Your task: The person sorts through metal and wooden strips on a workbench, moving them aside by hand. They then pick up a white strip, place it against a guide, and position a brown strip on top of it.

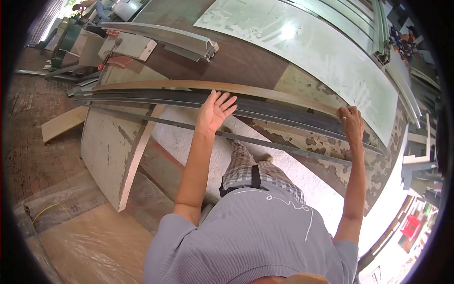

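A long, thin brown strip (165, 84) runs across the work area, standing just behind a dark metal profile (165, 98). My left hand (216, 111) is open, palm turned up and fingers spread, with its fingertips right at the strip's lower edge and over the dark profile. At the strip's right end, the fingers of my right hand (352, 120) are curled round it. Closer to my body, a narrow grey bar (283, 147) lies roughly parallel to the profile.
Beyond the strip lies a large pale sheet (302, 40) on the worn tabletop (208, 68). An aluminium profile (161, 35) and a red-handled tool (109, 57) are at the back left. A worn board (111, 151) leans at left, near a wooden plank (64, 124). Another person (99, 8) is far left.
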The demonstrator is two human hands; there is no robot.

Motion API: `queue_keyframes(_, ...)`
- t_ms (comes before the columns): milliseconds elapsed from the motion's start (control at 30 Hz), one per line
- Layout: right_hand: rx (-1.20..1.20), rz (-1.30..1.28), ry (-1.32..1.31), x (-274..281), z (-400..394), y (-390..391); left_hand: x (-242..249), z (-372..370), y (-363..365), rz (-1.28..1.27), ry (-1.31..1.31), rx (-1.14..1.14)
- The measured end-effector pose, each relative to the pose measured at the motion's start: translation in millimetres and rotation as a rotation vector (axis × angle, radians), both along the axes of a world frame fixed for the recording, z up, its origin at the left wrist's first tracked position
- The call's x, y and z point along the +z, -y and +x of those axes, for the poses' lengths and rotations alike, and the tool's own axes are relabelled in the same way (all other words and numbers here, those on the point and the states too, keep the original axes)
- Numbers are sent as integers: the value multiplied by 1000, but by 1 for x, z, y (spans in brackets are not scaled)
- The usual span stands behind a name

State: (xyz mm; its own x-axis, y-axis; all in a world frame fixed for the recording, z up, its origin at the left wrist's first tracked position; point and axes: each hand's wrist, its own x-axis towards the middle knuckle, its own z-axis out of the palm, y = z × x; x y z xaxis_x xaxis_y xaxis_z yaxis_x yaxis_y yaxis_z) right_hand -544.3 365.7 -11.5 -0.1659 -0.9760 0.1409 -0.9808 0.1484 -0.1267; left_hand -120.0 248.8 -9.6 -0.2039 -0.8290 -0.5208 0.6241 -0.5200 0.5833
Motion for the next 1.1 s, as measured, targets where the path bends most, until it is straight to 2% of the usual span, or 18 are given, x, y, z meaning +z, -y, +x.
queue_keyframes(67,16,9,8,-18,-7,2,9,5,-12,-16,-5,-26)
queue_keyframes(200,-1,67,105,-15,-19,-8,18,33,-38,4,49,-1)
queue_keyframes(233,29,88,160,-21,-21,0,10,56,-48,28,86,133)
queue_keyframes(267,26,48,168,-15,-12,-5,1,69,-50,15,95,173)
queue_keyframes(367,58,15,172,9,10,-27,-9,95,-57,26,334,494)
queue_keyframes(467,101,4,164,1,18,-67,-24,111,-57,122,422,592)
queue_keyframes(600,190,71,123,-5,46,-104,-30,114,-50,148,455,610)
queue_keyframes(767,183,68,101,-21,61,-117,-55,126,-43,182,366,647)
queue_keyframes(833,189,45,110,-24,63,-118,-64,130,-42,295,320,649)
queue_keyframes(967,250,-12,124,-33,63,-120,-78,148,-36,263,236,693)
queue_keyframes(1100,243,-8,144,-33,64,-120,-72,161,-27,297,162,748)
